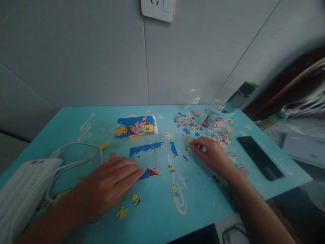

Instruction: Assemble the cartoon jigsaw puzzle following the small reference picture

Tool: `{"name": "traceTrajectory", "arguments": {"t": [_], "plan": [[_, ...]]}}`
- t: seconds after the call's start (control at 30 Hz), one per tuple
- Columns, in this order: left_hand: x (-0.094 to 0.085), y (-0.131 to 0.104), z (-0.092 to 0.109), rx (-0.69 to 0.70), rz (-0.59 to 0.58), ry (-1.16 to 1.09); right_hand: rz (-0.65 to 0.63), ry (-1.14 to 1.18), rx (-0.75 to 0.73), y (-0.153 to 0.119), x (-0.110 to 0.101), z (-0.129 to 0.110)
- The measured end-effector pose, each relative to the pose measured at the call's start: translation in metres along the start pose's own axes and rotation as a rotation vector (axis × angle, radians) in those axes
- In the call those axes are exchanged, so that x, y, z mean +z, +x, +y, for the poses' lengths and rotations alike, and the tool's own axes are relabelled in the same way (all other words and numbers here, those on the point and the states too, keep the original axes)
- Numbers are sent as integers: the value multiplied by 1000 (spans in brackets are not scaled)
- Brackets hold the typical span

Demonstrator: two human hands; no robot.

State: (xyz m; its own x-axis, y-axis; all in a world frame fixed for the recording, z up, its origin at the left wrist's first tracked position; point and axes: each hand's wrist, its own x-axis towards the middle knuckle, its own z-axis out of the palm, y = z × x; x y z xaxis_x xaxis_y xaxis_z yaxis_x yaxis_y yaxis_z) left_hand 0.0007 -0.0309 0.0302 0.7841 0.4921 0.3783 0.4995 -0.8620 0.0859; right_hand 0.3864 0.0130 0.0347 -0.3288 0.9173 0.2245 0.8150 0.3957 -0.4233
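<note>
A partly joined jigsaw puzzle (147, 148), mostly blue at its edges, lies mid-table with a gap in its middle. My left hand (114, 179) rests over its left side, fingers stretched out and fingertips at the lower joined strip; part of the puzzle is hidden beneath. To the right, my right hand (209, 152) pinches thumb and finger together at a small puzzle piece (188, 148). Between the hands are a joined blue strip (174, 149) and loose yellowish pieces (175, 189). Another yellow piece (121, 212) lies in front of my left hand.
Behind the puzzle lies a cartoon picture card (137, 126). Heaped loose pieces (186, 122) spread beside a printed tub (215, 120) at the back right. A black flat object (260, 157) is at right; a white power strip (27, 189) with cables stands at left.
</note>
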Motion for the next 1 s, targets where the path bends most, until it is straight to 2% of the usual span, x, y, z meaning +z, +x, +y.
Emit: {"name": "traceTrajectory", "arguments": {"t": [0.33, 0.63, 0.83, 1.0], "plan": [[-3, 2, -5, 68, 0, 5, 113, -45, 147, 1, -11, 6], [-4, 1, -8, 104, 13, 21, 14, -68, 156, 0, -8, 6], [-6, 5, -9, 173, 21, 115, 68, -72, 244, 1, -10, 9], [-5, 8, -10, 197, 37, 96, 94, -51, 281, 1, -12, 12]]}}
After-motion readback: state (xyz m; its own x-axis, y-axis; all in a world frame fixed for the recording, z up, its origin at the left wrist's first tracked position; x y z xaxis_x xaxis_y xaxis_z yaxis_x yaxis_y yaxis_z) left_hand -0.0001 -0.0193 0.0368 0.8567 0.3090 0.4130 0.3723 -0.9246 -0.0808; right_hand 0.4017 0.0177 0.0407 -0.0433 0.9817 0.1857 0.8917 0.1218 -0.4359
